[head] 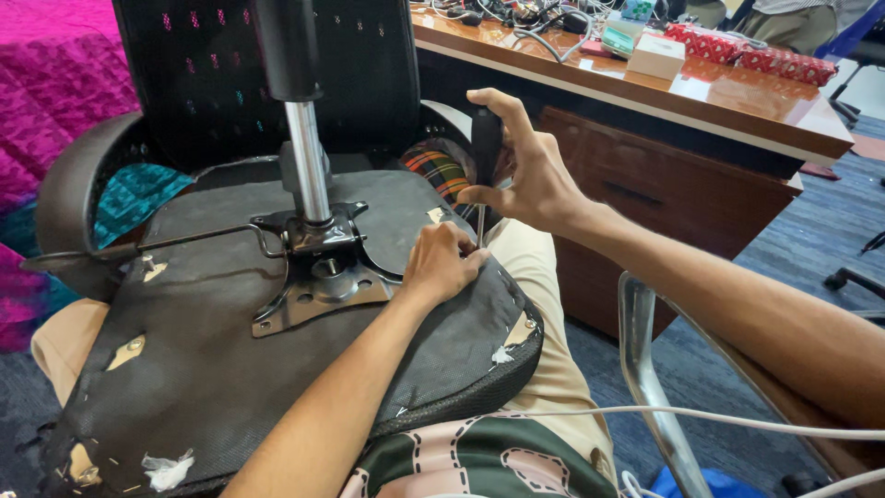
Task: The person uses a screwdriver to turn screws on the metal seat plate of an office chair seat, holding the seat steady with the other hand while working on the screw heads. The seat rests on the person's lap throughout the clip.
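Screwdriver is held upright in the right hand, black handle on top, thin shaft running straight down; long axis near vertical, tip pointed at the seat's right edge, just beside the left hand. Tip contact itself is hidden behind the left fingers.

Right hand: fingers curled round the handle, thumb stretched up along its far side, wrist bent, forearm coming in from lower right. Closed in a grip on the handle.

Left hand: laid knuckles-up on the seat's black fabric underside, fingers bunched together next to the shaft tip. Whether something small is pinched there cannot be told. Forearm enters from bottom centre, crossing the seat.

Seat is upside down, resting across the person's lap, fabric torn at the near corners. Mount plate is bolted near its centre, with the gas column standing up from it and a lever reaching left. Backrest is seen behind, an armrest curving on the left.

Wooden desk sits at upper right, cluttered with cables and boxes. White cable crosses at lower right, over a metal chair arm.
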